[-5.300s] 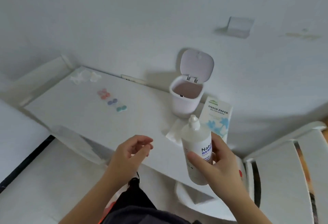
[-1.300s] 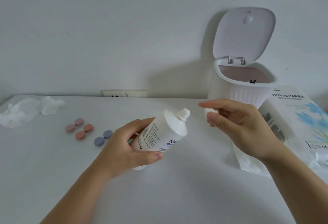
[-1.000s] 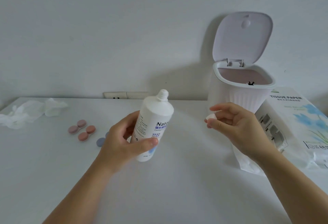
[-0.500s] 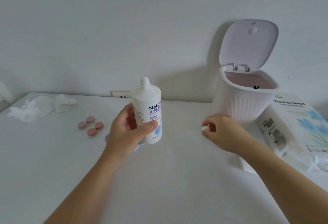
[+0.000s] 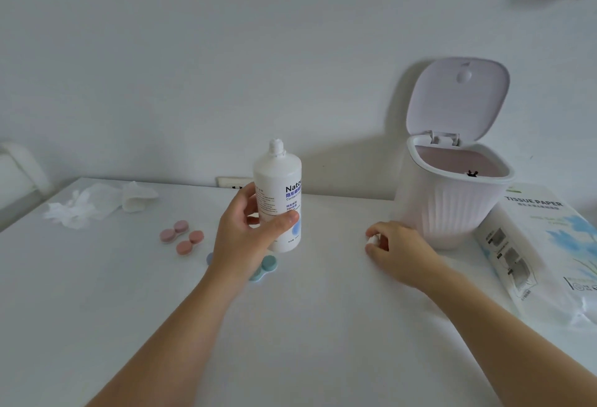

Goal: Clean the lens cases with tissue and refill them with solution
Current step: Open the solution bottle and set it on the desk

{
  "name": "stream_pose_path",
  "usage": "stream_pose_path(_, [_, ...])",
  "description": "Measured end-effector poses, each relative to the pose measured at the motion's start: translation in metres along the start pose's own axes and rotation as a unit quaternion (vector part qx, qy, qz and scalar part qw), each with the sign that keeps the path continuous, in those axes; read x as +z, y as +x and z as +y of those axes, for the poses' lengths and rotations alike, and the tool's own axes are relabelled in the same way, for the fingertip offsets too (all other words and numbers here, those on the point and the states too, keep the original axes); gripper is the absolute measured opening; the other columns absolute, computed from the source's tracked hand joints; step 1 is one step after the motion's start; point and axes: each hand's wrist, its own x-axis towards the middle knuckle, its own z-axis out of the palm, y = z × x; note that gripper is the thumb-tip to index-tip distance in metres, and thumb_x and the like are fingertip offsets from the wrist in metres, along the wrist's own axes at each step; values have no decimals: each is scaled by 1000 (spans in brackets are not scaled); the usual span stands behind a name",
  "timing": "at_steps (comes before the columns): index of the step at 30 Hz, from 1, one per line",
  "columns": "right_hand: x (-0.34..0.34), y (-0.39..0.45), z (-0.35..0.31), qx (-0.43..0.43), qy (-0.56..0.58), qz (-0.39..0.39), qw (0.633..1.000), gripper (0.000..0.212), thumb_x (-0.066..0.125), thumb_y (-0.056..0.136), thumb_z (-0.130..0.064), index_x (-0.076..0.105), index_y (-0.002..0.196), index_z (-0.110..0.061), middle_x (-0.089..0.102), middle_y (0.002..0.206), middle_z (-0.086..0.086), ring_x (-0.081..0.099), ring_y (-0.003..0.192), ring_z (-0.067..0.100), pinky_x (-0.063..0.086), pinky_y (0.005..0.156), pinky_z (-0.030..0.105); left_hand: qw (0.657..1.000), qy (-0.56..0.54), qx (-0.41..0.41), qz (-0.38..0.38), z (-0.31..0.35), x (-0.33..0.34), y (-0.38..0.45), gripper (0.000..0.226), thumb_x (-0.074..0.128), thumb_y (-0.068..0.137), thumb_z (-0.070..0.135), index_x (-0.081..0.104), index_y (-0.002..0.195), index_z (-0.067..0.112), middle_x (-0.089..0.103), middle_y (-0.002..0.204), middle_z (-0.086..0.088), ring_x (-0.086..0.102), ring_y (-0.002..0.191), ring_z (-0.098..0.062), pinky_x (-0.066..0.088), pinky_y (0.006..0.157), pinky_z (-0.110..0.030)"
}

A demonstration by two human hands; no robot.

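My left hand (image 5: 245,238) grips the white solution bottle (image 5: 279,193) upright, its nozzle uncapped. My right hand (image 5: 395,250) rests low on the white table (image 5: 307,326), pinching the small white bottle cap (image 5: 373,240) at its fingertips. A mauve lens case (image 5: 174,231) and an orange lens case (image 5: 190,242) lie left of the bottle. A teal lens case (image 5: 263,267) shows just under my left hand, and a blue lens case (image 5: 210,258) is mostly hidden behind that wrist. All visible cases have their lids on.
A white mini bin (image 5: 449,193) with its lid up stands at the back right. A tissue paper pack (image 5: 542,245) lies at the right edge. Crumpled used tissues (image 5: 97,201) lie at the back left. A wall socket (image 5: 234,182) sits behind the bottle.
The bottle passed from my right hand to my left and was uncapped. My left hand has turned it upright; my right hand has lowered the cap to the table beside the bin.
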Motion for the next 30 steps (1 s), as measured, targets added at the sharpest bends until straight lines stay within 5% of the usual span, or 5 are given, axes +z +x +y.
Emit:
stream_pose_path(7, [7, -9, 1, -9, 29, 46, 998, 34, 60, 92, -23, 63, 126, -18, 61, 99, 1, 59, 98, 21, 42, 79, 28, 999, 49, -19, -13, 5, 8, 31, 58, 89, 65, 35, 57, 113, 42, 75, 102, 19, 73, 85, -2, 52, 56, -13])
stream_pose_path(15, [6, -14, 4, -56, 48, 80, 994, 35, 65, 89, -17, 64, 124, -13, 44, 73, -17, 45, 79, 12, 26, 67, 18, 993, 95, -68, 8, -12, 14, 45, 66, 86, 54, 39, 57, 113, 32, 75, 105, 10, 72, 97, -11, 58, 77, -36])
stream_pose_path(22, [5, -16, 6, -55, 68, 77, 993, 37, 65, 90, -20, 63, 127, -14, 45, 78, -10, 48, 82, 15, 31, 72, 20, 991, 120, -51, 4, -19, 13, 48, 63, 85, 61, 39, 60, 118, 32, 71, 112, 18, 68, 96, 3, 50, 62, -10])
stream_pose_path(27, [1, -23, 11, -44, 94, 85, 991, 41, 62, 95, -31, 57, 135, -22, 53, 83, -3, 53, 74, 11, 37, 71, 24, 970, 240, -36, -20, -18, -6, 32, 100, 90, 67, 39, 36, 151, 36, 47, 143, 22, 54, 122, -4, 45, 104, -32])
stream_pose_path(30, [-3, -25, 13, -36, 107, 95, 989, 41, 63, 95, -39, 57, 133, -26, 55, 82, -3, 54, 71, 8, 37, 63, 20, 936, 350, 16, -24, -17, -30, 2, 83, 83, 65, 54, 48, 140, 42, 50, 128, 29, 52, 109, 3, 49, 96, -34])
